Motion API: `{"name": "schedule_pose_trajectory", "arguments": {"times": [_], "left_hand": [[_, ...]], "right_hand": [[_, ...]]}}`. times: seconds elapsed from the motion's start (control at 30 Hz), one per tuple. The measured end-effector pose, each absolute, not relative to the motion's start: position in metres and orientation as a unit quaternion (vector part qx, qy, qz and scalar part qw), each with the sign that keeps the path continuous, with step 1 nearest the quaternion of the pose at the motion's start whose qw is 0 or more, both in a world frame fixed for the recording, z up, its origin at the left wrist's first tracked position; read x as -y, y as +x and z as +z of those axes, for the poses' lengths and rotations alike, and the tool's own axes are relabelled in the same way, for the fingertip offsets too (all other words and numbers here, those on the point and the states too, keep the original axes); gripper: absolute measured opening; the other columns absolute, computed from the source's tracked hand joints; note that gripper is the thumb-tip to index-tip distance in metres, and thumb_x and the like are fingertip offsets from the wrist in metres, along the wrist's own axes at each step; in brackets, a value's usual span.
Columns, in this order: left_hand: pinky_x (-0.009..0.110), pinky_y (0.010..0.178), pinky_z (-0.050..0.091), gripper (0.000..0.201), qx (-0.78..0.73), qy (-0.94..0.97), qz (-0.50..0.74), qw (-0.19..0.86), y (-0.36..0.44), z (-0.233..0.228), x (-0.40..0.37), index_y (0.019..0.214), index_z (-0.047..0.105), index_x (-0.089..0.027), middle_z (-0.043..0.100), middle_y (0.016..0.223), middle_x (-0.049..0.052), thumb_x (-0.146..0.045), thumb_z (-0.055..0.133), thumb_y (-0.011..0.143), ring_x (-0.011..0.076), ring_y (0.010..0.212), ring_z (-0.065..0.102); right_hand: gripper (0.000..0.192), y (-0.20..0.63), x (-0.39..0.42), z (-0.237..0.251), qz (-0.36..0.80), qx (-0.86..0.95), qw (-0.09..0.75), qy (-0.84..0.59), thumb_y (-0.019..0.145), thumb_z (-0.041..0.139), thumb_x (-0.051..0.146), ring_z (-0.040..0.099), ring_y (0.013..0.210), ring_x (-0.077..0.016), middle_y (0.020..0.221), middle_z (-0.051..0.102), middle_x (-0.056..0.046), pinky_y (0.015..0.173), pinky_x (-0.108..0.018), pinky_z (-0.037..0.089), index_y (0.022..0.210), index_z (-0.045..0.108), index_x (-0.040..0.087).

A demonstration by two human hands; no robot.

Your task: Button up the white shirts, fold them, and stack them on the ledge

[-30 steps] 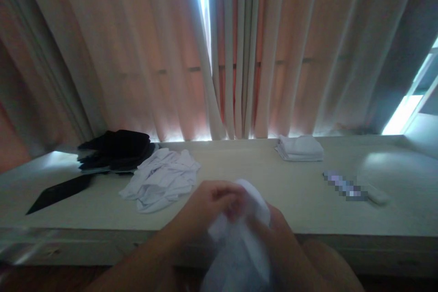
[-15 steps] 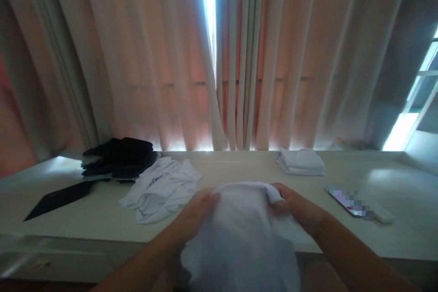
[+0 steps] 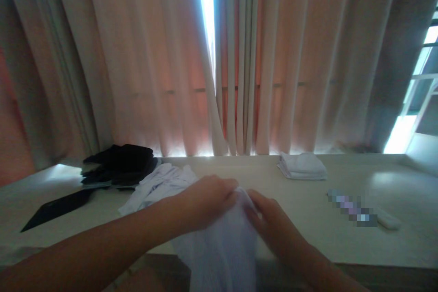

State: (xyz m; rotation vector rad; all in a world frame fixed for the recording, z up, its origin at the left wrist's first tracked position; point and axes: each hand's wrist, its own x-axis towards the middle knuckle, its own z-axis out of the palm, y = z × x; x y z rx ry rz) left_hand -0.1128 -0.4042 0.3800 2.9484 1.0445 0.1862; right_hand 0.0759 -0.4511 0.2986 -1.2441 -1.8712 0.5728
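A white cloth garment (image 3: 226, 251) hangs down from both hands in front of the table's edge; its exact kind does not show. My left hand (image 3: 212, 198) is closed on its top edge, knuckles up. Close beside it, my right hand (image 3: 267, 212) pinches the same edge between thumb and fingers. Behind my left hand lies a crumpled heap of white cloth (image 3: 162, 182), partly covered by my forearm. A folded white stack (image 3: 303, 166) sits at the back right of the table.
On the left of the pale table (image 3: 301, 242) are a pile of folded black clothes (image 3: 126, 164) and a flat dark sheet-like item (image 3: 56, 210). At the right lie a phone with a blurred screen (image 3: 352, 207) and a small white object (image 3: 388, 220). Long curtains (image 3: 153, 54) hang behind.
My hands have come closer together, bunching the garment's top edge between them. The left hand has moved slightly right and the right hand left, and the hanging cloth is narrower.
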Motion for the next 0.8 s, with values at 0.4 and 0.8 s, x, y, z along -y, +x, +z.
{"name": "schedule_pose_trajectory", "arguments": {"times": [0.4,0.8], "left_hand": [[0.035,0.071,0.047,0.031,-0.382,0.922,-0.054,0.027,-0.176,0.358,0.362,0.089,0.073,-0.019,0.073,0.089,0.01,-0.045,0.074,0.073,0.029,0.083,0.067],[0.036,0.086,0.046,0.034,-0.433,0.893,0.022,0.121,-0.217,0.339,0.349,0.087,0.07,-0.017,0.074,0.097,0.01,-0.032,0.041,0.095,0.0248,0.092,0.065]], "right_hand": [[0.043,0.134,0.43,0.294,0.342,0.772,0.265,-0.466,0.099,0.043,0.05,0.063,0.087,-0.0208,0.093,0.07,-0.005,0.083,-0.033,0.048,0.095,0.072,0.018],[0.024,0.163,0.427,0.341,0.178,0.797,0.203,-0.539,0.087,0.052,0.019,0.069,0.082,-0.0238,0.089,0.076,-0.005,0.077,-0.034,0.05,0.091,0.075,0.024]]}}
